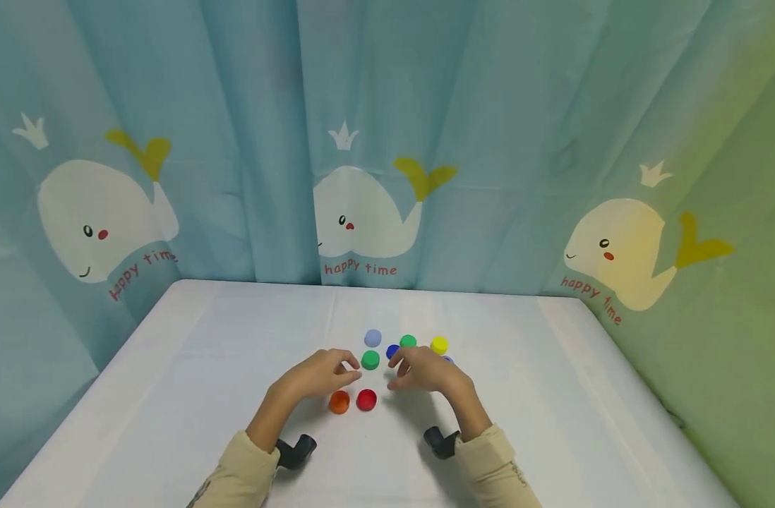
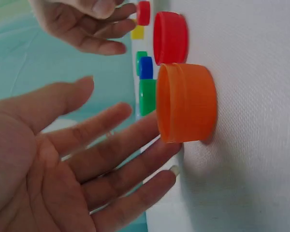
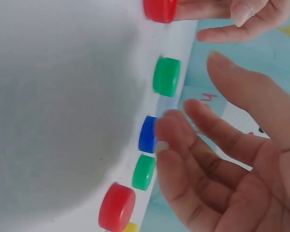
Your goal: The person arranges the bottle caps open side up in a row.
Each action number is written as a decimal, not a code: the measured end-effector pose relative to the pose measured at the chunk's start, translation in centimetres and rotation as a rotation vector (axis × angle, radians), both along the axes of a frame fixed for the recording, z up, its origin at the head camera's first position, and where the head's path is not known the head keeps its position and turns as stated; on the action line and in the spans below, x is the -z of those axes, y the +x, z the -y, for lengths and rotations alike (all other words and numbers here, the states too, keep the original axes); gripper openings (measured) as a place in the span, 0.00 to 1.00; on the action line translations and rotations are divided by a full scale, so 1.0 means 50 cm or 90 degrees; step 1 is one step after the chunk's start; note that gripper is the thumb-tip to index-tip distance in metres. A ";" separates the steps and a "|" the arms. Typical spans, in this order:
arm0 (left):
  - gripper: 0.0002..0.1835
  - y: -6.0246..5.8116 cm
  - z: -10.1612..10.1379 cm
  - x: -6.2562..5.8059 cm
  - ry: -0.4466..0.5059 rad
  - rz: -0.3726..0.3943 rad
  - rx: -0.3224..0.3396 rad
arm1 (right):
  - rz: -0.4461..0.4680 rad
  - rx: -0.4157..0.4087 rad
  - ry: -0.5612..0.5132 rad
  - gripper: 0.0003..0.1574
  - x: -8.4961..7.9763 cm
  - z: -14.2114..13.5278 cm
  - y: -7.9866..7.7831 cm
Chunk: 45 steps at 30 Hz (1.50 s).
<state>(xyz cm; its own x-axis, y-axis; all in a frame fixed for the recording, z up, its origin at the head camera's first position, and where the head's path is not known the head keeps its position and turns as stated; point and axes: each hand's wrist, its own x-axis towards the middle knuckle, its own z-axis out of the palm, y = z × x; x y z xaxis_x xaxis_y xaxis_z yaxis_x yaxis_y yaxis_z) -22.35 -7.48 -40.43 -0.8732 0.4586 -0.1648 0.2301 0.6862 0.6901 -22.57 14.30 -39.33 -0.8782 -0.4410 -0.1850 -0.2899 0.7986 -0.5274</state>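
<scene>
Hovering near two green caps (image 1: 370,360) (image 1: 408,341), two hands (image 1: 324,372) (image 1: 423,370)

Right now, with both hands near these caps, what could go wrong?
The orange cap and red cap sit close together by the left hand, so picking up one might nudge the other. The right hand hangs close to the blue cap and could brush it. A second red cap, plain in the right wrist view, does not show in the head view, so it might get knocked unnoticed.
</scene>
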 end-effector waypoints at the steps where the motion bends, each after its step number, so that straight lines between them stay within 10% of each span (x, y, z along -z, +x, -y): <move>1: 0.12 -0.003 -0.001 -0.001 -0.006 0.000 -0.014 | -0.013 -0.002 -0.004 0.21 0.000 -0.001 -0.003; 9: 0.16 -0.050 -0.011 -0.020 -0.088 -0.025 -0.093 | -0.087 -0.005 -0.024 0.21 -0.002 0.008 -0.035; 23: 0.15 -0.080 -0.031 -0.007 -0.110 -0.073 0.021 | -0.110 0.012 0.018 0.18 0.026 0.043 -0.066; 45: 0.15 -0.102 -0.066 -0.009 -0.191 -0.060 0.074 | -0.085 0.009 0.082 0.14 0.036 0.082 -0.072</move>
